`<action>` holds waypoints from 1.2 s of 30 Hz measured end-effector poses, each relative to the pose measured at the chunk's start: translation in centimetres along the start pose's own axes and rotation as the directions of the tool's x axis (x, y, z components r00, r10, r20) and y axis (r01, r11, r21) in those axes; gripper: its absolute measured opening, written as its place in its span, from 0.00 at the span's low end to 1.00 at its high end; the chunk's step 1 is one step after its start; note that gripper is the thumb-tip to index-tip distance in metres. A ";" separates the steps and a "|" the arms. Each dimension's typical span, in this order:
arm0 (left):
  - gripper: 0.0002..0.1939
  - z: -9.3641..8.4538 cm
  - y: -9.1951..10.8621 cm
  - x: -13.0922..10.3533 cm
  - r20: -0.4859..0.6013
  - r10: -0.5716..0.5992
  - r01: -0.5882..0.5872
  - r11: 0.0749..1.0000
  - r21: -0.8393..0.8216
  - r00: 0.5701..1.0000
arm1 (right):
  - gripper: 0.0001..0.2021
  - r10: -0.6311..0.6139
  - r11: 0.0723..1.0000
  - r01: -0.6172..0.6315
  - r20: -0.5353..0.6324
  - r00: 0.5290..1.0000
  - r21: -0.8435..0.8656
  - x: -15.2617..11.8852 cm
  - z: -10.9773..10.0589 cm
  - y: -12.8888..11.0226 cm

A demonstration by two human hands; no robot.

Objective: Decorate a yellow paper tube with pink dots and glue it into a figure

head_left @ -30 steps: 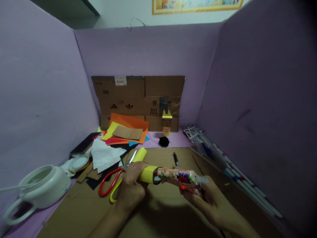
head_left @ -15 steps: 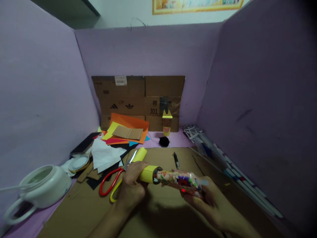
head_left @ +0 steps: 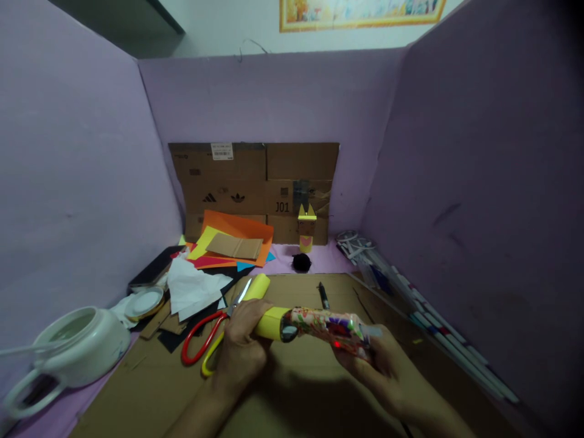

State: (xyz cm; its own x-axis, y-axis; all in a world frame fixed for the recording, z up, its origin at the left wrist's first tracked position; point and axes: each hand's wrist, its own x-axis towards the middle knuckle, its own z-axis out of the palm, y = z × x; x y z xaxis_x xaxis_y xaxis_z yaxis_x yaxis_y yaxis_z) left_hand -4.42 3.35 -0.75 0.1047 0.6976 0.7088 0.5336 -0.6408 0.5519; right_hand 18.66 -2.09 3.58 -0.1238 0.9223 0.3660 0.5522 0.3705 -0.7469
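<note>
My left hand [head_left: 244,340] is closed around a yellow paper-covered tube [head_left: 270,323], its open end facing right. In my right hand [head_left: 381,365] is a glue gun [head_left: 335,328] with a colourful floral pattern and a small red light. The front of the glue gun meets the tube's open end; its tip is hidden there. Scissors [head_left: 203,340] with one red and one yellow handle lie left of my left hand, beside a yellow paper roll [head_left: 258,286].
A black pen [head_left: 323,296] lies beyond the glue gun. Coloured paper [head_left: 237,222], white tissue [head_left: 194,286] and a white teapot [head_left: 86,347] are at left. A small yellow-eared figure [head_left: 306,230] stands at the back. White rods [head_left: 456,340] lie along the right wall.
The front of the glue gun has shifted slightly at the tube's open end, and more of the inside shows. Both hands keep their hold. The whole view has moved very slightly.
</note>
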 end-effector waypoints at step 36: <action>0.14 -0.3 0.0 0.1 0.009 -0.093 0.093 0.995 -0.044 0.996 | 0.12 0.032 0.979 -0.049 0.086 0.996 0.200 1.1 0.1 -0.3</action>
State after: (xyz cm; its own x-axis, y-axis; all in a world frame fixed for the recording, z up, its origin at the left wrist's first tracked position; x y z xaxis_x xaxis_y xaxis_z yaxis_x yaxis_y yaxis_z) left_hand -4.64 3.31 -0.53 0.0626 0.7572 0.6502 0.5032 -0.5865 0.6346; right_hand 18.30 -1.19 4.18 -0.1766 0.9397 0.2928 0.3816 0.3396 -0.8597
